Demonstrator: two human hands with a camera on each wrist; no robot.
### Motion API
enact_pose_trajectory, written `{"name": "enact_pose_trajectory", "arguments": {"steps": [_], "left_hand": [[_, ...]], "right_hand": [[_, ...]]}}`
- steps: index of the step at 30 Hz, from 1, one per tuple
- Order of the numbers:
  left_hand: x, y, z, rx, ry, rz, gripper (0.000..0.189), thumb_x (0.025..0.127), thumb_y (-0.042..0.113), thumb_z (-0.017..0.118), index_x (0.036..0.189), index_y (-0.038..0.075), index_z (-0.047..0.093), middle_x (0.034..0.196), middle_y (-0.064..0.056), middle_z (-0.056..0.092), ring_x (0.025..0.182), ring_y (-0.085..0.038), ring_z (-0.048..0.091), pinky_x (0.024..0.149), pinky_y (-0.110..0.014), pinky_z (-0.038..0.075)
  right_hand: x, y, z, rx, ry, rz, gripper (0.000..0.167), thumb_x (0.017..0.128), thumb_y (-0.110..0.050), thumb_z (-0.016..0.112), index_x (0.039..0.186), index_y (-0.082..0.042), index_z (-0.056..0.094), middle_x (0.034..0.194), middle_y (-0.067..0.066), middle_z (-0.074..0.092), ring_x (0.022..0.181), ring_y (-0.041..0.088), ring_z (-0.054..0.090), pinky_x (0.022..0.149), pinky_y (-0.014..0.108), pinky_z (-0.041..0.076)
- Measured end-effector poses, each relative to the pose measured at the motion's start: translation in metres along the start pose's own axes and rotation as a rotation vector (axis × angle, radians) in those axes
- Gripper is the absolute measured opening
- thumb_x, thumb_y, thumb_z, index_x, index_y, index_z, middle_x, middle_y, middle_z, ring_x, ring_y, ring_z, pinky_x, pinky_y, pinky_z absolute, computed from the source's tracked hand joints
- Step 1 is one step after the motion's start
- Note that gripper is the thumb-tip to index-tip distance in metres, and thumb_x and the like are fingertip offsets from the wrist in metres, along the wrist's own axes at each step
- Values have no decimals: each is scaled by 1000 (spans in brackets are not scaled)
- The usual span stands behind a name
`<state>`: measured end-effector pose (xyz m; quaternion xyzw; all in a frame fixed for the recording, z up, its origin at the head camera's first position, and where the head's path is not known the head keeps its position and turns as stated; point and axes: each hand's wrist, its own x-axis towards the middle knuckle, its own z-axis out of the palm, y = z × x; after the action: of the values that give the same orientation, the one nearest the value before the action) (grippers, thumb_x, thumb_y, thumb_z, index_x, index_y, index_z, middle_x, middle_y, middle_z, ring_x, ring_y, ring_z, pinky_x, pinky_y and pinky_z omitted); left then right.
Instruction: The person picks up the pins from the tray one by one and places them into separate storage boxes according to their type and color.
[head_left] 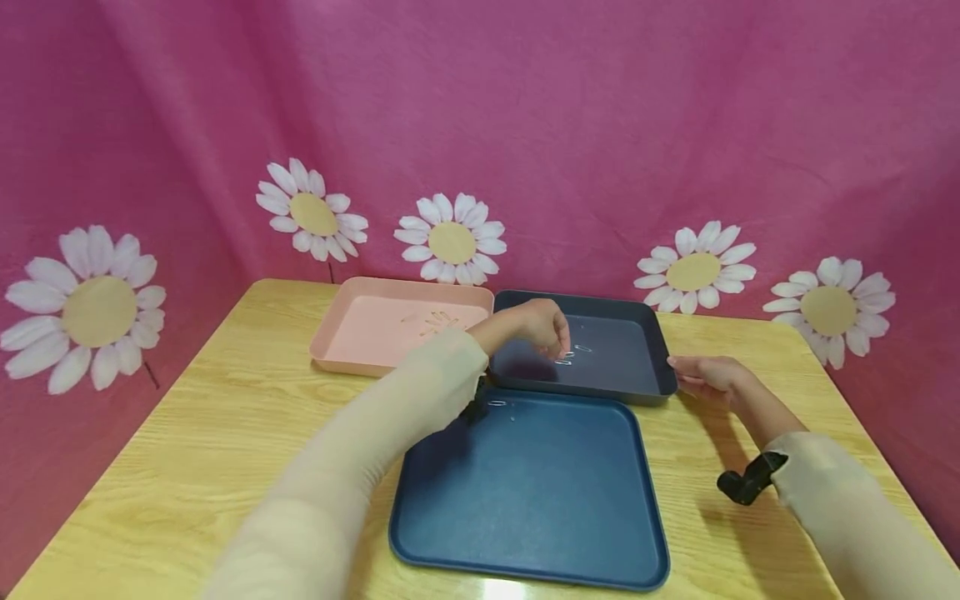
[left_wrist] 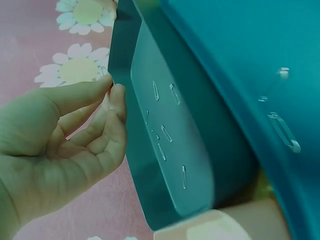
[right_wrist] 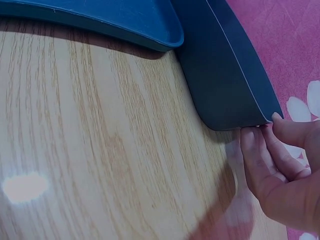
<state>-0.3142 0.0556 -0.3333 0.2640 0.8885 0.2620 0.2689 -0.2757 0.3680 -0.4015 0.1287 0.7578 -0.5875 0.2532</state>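
My left hand [head_left: 546, 327] is over the dark grey tray [head_left: 622, 389], its thumb and forefinger pinching a small silver safety pin [left_wrist: 103, 71]. Several silver safety pins [left_wrist: 166, 133] lie spread on that tray's floor below the hand. At the tray's right end, my right hand [head_left: 708, 375] grips the wall, thumb at the rim and fingers against the outside [right_wrist: 272, 155]. In front, the blue tray [head_left: 525, 492] carries a few silver pins, among them a larger safety pin [left_wrist: 285, 132] near its far edge.
Left of the dark tray stands a pink tray [head_left: 348, 325] with several gold-coloured pins [head_left: 438, 321] in it. All the trays sit on a wooden table [head_left: 247, 417]. A pink cloth with daisies [head_left: 555, 142] hangs behind the table.
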Motion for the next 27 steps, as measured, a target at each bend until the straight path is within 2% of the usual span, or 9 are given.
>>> {"name": "enact_pose_trajectory", "arguments": {"steps": [5,10,13,15,17,18,21,23,27], "left_hand": [[15,6,-3,-5,32,-63,11,88,4,65,95,4,74,85,-2,69,66,-9,53,65,-25,53],[33,11,-5,42,80,-171,8,85,4,66,86,6,74,87,-4,74,70,-10,63,68,-25,57],[99,-26,1,72,87,-202,10,77,6,68,76,14,75,78,4,74,66,-6,64,62,-19,56],[142,-51,5,100,105,-259,11,75,10,72,75,20,76,78,11,73,69,-3,66,63,-16,55],[193,-87,11,103,105,-229,14,71,10,73,69,23,75,73,13,72,64,-4,65,59,-14,54],[199,-91,11,110,113,-249,14,72,10,72,69,23,75,73,13,72,65,-4,66,61,-15,55],[183,-89,5,109,119,-199,17,72,8,68,61,21,71,63,11,69,56,-3,63,54,-16,54],[146,-68,-3,72,130,-179,17,73,6,68,65,19,73,66,8,71,56,-4,63,56,-17,55],[58,-18,-9,54,200,-155,10,82,7,69,84,12,78,81,0,76,64,-7,64,62,-16,52]], "right_hand": [[2,1,5,54,-7,-3,63,93,-26,63,139,12,40,80,-17,64,78,-2,64,80,22,58],[2,0,12,45,12,9,71,94,-26,61,144,12,29,77,-17,62,76,-2,63,83,24,57],[1,-3,16,23,21,20,71,94,-27,60,145,11,27,77,-18,62,76,-3,62,84,23,57],[1,-5,18,32,23,23,63,95,-26,59,142,9,36,77,-17,63,76,-3,62,82,22,58],[2,-7,18,47,19,21,45,95,-25,60,131,1,53,76,-16,64,75,-3,63,77,19,58],[2,-8,18,68,13,14,34,95,-23,60,122,-3,60,76,-15,64,75,-2,63,76,19,58],[2,-11,16,90,5,-5,12,95,-21,60,93,-14,69,75,-14,65,75,-2,63,73,17,58],[1,-12,14,84,2,-18,15,94,-22,60,83,-18,69,76,-15,65,75,-3,63,73,16,57],[-1,-11,9,54,0,-28,14,95,-23,59,87,-16,69,76,-16,64,76,-4,62,74,16,57]]}}
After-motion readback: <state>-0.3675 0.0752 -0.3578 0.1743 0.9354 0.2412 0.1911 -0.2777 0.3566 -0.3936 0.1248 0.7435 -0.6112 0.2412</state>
